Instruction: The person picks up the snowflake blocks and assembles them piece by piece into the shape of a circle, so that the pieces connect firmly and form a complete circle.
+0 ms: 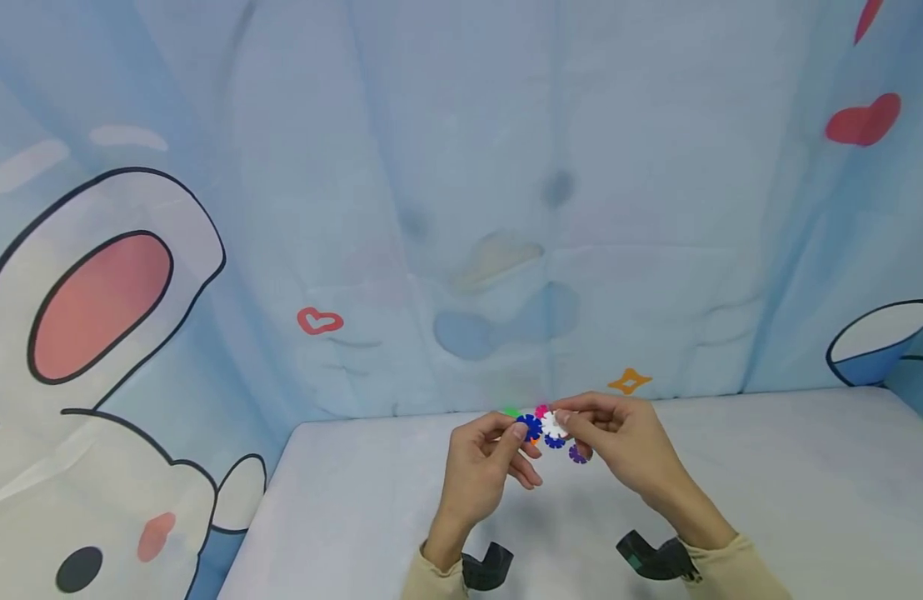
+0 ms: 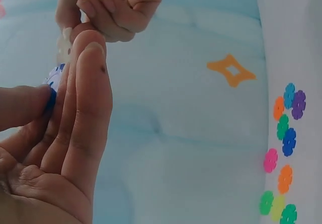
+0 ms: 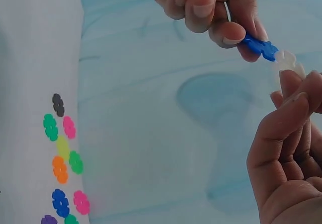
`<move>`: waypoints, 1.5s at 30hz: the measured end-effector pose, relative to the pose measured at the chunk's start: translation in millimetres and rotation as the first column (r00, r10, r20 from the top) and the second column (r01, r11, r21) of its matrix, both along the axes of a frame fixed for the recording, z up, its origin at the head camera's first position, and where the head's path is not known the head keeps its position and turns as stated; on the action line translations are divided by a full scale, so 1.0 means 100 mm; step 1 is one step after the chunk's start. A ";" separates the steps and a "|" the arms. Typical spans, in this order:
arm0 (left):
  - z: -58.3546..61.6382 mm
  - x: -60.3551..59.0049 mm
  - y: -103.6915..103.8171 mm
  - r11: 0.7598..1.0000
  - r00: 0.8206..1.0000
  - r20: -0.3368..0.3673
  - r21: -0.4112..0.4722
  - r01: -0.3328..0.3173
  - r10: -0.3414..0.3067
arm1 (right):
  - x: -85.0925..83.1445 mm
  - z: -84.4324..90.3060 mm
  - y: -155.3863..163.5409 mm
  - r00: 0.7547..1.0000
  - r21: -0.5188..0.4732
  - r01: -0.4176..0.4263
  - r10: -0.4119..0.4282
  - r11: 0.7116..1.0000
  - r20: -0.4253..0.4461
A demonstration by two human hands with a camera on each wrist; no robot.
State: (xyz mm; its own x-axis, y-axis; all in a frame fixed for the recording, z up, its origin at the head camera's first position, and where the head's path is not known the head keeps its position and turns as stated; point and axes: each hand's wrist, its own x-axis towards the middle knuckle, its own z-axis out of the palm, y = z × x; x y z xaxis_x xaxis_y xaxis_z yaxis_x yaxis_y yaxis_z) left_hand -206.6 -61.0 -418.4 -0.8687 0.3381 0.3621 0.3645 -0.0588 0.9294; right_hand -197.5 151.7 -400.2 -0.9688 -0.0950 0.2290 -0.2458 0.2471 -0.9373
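Both hands meet above the white tabletop (image 1: 769,483). My left hand (image 1: 521,431) pinches a blue snowflake disc (image 1: 530,427) between thumb and fingers. My right hand (image 1: 565,419) pinches a white snowflake disc (image 1: 553,425), which touches the blue one edge to edge. In the left wrist view the blue disc (image 2: 52,90) sits behind my left thumb, with the white disc (image 2: 63,45) just above it under the right hand (image 2: 100,12). In the right wrist view the blue disc (image 3: 259,45) pokes out from the left hand (image 3: 234,35) and meets the white disc (image 3: 288,63).
Several loose coloured discs (image 2: 284,163) lie on the table below the hands, among them a purple one (image 1: 578,454) and a pink one (image 1: 541,411). A cartoon-printed blue cloth backdrop (image 1: 461,208) rises behind the table. Black wrist mounts (image 1: 487,571) sit on both forearms.
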 end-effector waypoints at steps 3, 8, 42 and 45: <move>0.01 0.02 0.03 1.000 1.000 -0.025 -0.012 -0.014 0.013 | 0.01 0.03 0.01 1.000 -0.001 -0.007 0.007 1.000 0.007; 0.02 0.06 0.05 0.997 0.984 -0.170 -0.058 -0.059 0.049 | 0.03 0.05 0.01 0.999 -0.036 -0.027 0.027 0.999 0.022; -0.12 -0.14 -0.04 0.991 0.997 0.007 0.110 -0.073 0.072 | -0.53 -0.95 0.22 0.990 0.699 -0.006 -0.095 0.715 0.105; -0.12 -0.14 -0.02 0.991 0.998 -0.017 0.122 -0.063 0.065 | -0.55 -1.04 0.20 0.991 0.705 0.010 -0.100 0.709 0.088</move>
